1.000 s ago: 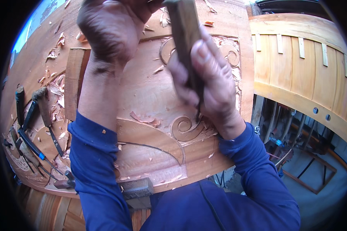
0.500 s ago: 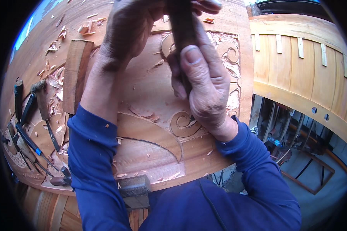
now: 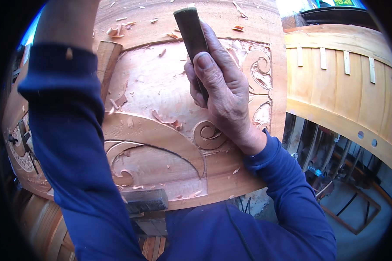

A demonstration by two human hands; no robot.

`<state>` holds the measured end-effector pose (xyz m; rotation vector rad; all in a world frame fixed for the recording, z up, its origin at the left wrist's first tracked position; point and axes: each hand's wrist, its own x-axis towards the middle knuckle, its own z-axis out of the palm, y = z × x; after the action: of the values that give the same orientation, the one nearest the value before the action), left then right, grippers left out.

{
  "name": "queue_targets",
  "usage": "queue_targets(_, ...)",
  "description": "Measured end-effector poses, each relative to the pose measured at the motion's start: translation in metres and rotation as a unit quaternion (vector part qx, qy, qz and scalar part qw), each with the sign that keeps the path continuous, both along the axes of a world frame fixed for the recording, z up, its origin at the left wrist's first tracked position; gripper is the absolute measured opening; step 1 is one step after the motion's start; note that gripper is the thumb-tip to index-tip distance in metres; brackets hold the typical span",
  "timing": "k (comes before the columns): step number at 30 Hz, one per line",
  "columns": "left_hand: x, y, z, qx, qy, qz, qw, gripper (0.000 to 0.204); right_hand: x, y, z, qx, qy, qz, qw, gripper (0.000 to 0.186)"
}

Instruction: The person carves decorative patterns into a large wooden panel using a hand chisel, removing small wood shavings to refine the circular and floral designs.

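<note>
My right hand [image 3: 224, 87] is wrapped round a dark, flat, narrow bar [image 3: 190, 32], thumb pressed along it, upper end jutting up past the fingers. I cannot tell exactly what the bar is. It is held above a carved wooden panel [image 3: 146, 82], with scrolls cut in relief and a pale recessed ground. My left forearm [image 3: 65, 30] reaches up across the upper left, and its hand lies beyond the top edge. Beside that arm a rough wooden block [image 3: 111, 61] rests on the panel. Curled wood shavings [image 3: 167, 119] lie scattered over the carving.
A dark rectangular block [image 3: 148, 200] sits at the panel's near edge. Hand tools [image 3: 26, 141] at the far left are mostly hidden behind my sleeve. To the right stands a slatted wooden panel [image 3: 331, 78], with a metal frame [image 3: 353, 209] on the floor below.
My left hand has left the middle, moving up and left out of view, its sleeve now covering most of the tools. My right hand still grips the dark bar, lowered slightly, more of it showing.
</note>
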<state>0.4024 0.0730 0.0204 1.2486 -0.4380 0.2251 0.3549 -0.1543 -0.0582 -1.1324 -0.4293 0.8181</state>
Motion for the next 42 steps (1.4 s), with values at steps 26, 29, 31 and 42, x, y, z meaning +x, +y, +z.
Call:
queue_targets(26,-0.152,-0.096,-0.095,0.496,0.120,0.344,0.788,0.054,0.104,-0.037,-0.021,0.237,0.262,-0.033,0.935,0.043)
queue_targets(29,-0.148,-0.096,-0.102,0.498,0.131,0.350,0.782,0.053,0.118,-0.049,-0.022,0.212,0.212,-0.079,0.951,0.047)
queue_targets(31,-0.150,-0.095,-0.101,0.502,0.145,0.355,0.776,0.052,0.112,-0.050,-0.010,0.179,0.156,-0.139,0.961,0.046)
queue_targets(42,-0.151,-0.095,-0.102,0.503,0.120,0.377,0.769,0.056,-0.001,-0.215,0.073,-0.092,-0.190,-0.308,0.928,0.046)
